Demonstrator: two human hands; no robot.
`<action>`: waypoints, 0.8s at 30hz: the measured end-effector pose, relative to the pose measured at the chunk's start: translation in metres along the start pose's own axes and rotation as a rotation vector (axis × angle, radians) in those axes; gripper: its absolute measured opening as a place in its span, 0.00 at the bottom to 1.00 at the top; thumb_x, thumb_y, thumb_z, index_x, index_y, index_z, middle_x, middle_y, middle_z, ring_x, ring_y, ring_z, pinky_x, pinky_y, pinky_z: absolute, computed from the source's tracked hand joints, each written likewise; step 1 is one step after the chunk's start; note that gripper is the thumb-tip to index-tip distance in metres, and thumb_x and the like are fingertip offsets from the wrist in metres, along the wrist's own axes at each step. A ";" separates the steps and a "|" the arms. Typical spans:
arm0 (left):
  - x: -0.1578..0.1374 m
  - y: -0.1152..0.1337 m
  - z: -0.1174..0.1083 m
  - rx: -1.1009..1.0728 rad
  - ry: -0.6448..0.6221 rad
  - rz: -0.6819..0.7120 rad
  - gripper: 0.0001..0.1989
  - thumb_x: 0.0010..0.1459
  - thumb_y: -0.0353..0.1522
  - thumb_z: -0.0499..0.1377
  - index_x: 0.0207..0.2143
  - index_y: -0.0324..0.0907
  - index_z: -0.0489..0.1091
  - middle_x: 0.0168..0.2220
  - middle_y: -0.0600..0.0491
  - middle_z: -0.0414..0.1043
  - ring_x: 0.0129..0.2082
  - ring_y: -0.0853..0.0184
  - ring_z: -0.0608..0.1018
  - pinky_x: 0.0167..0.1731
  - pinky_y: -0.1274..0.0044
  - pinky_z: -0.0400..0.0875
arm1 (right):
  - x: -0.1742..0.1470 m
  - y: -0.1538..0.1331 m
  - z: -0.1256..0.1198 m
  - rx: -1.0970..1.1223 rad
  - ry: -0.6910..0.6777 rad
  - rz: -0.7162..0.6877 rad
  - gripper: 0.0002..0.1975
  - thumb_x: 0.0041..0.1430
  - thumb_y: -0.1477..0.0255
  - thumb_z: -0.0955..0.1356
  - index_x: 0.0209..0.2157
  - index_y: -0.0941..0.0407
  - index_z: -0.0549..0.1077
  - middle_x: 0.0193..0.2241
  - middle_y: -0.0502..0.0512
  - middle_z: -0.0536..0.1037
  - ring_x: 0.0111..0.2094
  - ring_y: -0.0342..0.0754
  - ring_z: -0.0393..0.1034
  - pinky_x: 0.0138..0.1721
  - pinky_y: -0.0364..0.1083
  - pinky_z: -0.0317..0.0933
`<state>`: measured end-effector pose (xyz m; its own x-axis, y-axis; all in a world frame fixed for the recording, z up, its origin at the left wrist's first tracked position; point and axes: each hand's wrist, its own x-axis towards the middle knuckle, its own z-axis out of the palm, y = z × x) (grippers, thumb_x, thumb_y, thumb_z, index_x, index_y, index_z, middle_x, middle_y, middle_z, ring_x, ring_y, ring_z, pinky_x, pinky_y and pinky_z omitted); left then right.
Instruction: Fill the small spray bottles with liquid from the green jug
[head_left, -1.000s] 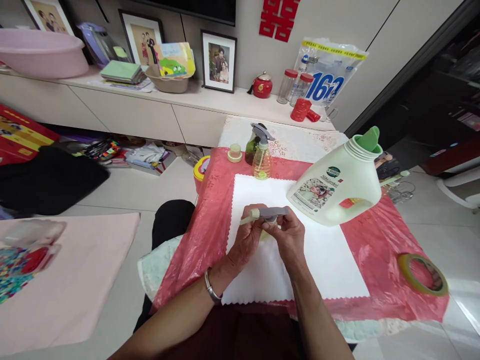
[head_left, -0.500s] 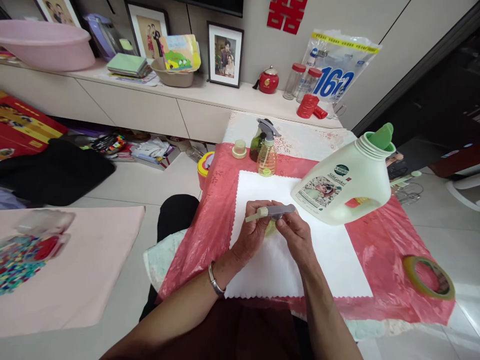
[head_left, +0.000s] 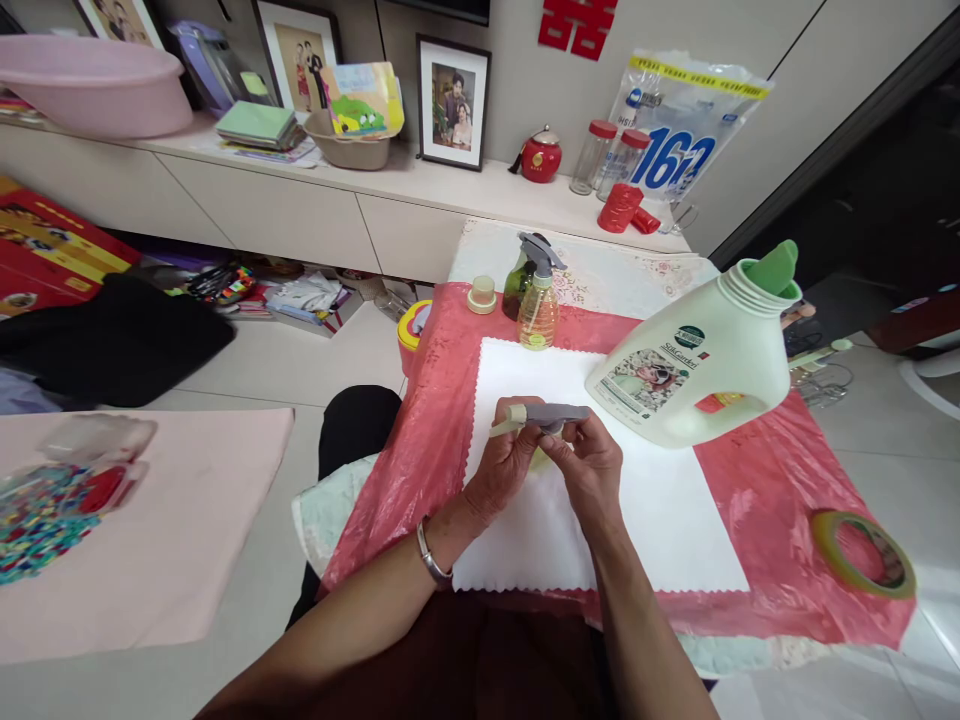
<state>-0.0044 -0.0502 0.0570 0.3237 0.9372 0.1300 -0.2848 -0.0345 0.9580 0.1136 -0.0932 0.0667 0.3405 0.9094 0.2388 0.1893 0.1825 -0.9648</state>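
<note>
Both hands meet at frame centre over the white sheet [head_left: 660, 520]. Left hand [head_left: 504, 470] and right hand [head_left: 592, 470] each have their grip closed on a spray head [head_left: 551, 414]: grey body, pale nozzle pointing left. A yellowish bottle is partly hidden under the hands; can't tell which hand holds it. Bracelet [head_left: 431, 560] on left wrist. Big white jug [head_left: 694, 365] lies tilted just right of the hands, green spout [head_left: 772, 270] toward upper right. Spray bottle [head_left: 538, 300] stands upright above centre, a darker bottle just behind it, small cap [head_left: 481, 294] to its left. Tape roll [head_left: 862, 550] lower right on the red cover [head_left: 757, 490] of the worktop.
</note>
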 end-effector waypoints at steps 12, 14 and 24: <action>0.001 -0.009 0.002 -0.010 0.063 0.044 0.25 0.63 0.54 0.57 0.46 0.43 0.67 0.48 0.44 0.72 0.48 0.57 0.78 0.51 0.64 0.74 | 0.003 -0.003 0.000 -0.080 0.044 0.004 0.25 0.56 0.57 0.75 0.24 0.60 0.62 0.28 0.51 0.58 0.32 0.42 0.54 0.33 0.42 0.50; 0.002 -0.009 0.002 0.004 0.070 0.056 0.23 0.63 0.53 0.57 0.46 0.43 0.67 0.47 0.45 0.72 0.47 0.58 0.78 0.50 0.65 0.74 | 0.002 -0.001 0.003 -0.088 0.075 0.008 0.26 0.55 0.57 0.75 0.24 0.60 0.60 0.29 0.51 0.57 0.32 0.41 0.53 0.33 0.42 0.50; 0.002 -0.001 0.002 0.018 0.055 0.056 0.22 0.65 0.53 0.55 0.45 0.43 0.69 0.43 0.47 0.73 0.45 0.58 0.77 0.50 0.65 0.73 | 0.002 -0.003 0.003 -0.133 0.066 0.004 0.23 0.55 0.60 0.76 0.28 0.59 0.62 0.28 0.49 0.58 0.31 0.40 0.53 0.33 0.41 0.51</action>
<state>-0.0014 -0.0492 0.0564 0.2580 0.9511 0.1696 -0.2846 -0.0930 0.9541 0.1109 -0.0911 0.0692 0.4005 0.8827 0.2457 0.3070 0.1234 -0.9437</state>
